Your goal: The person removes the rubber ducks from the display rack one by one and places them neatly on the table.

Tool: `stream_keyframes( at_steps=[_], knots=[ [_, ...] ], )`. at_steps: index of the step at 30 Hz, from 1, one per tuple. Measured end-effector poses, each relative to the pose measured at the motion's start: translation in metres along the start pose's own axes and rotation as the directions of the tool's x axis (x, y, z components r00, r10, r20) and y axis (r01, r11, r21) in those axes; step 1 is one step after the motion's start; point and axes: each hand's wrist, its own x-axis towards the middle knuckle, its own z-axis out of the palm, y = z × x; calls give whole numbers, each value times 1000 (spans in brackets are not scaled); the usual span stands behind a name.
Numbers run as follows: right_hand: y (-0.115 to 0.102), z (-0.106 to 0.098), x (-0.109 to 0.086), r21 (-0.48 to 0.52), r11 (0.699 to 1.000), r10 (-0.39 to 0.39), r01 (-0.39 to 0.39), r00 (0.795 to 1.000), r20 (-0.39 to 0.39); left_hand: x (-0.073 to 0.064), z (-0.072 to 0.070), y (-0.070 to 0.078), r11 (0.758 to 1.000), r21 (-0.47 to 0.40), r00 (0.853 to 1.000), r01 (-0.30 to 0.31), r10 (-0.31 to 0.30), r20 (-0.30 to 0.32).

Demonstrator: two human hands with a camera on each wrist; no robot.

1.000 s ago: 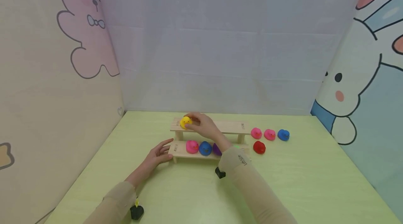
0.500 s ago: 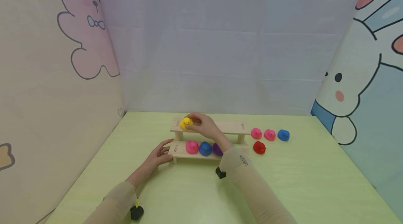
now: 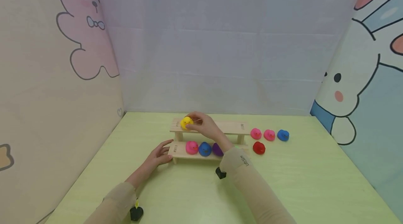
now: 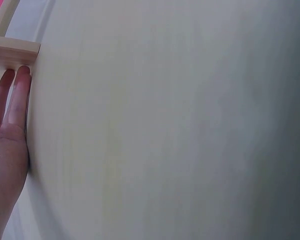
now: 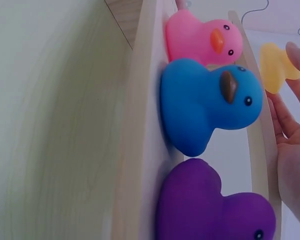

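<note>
My right hand (image 3: pixel 204 126) pinches the yellow rubber duck (image 3: pixel 186 122) between thumb and fingers at the left end of the upper wooden shelf (image 3: pixel 230 127); I cannot tell whether its base bears on the plank. If I let go while it sits tilted or too near the front edge, I judge it could roll off. My wrist and forearm pass over the lower wooden shelf (image 3: pixel 180 150), so a low withdrawal might sweep the purple duck (image 3: pixel 217 149) off. The blue duck (image 3: pixel 205 149) and the pink duck (image 3: pixel 191 147) stand close by and could be knocked in turn. My left hand (image 3: pixel 158 155) touches the lower shelf's left end with fingers extended; too hard a push there might shift the stand and unsettle the row.

The ducks look smooth and faintly glossy, probably soft hollow vinyl, with round heads, plump bodies and little moulded beaks. Both shelves are flat, narrow planks of pale, fine-grained wood on blocky legs with crisp edges. The yellow-green bench (image 3: pixel 315 175) has a faint streaked grain, and my beige sleeve (image 3: pixel 252 189) hangs in soft cloth folds.
</note>
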Motion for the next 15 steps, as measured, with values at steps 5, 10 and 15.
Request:
stream_keyframes(
  at_steps=[5, 10, 15],
  knots=[
    [0, -1, -1, 38, 999, -12, 12, 1000, -20, -2, 0, -1, 1000, -7, 1000, -14, 14, -1],
    [1, -9, -9, 70, 997, 14, -12, 999, -32, -2, 1, -1, 999, -2, 999, -34, 34, 16],
    [3, -26, -16, 82, 996, 37, -35, 999, -12, -1, 1, -1, 999, -9, 999, -38, 38, 15]
  ],
)
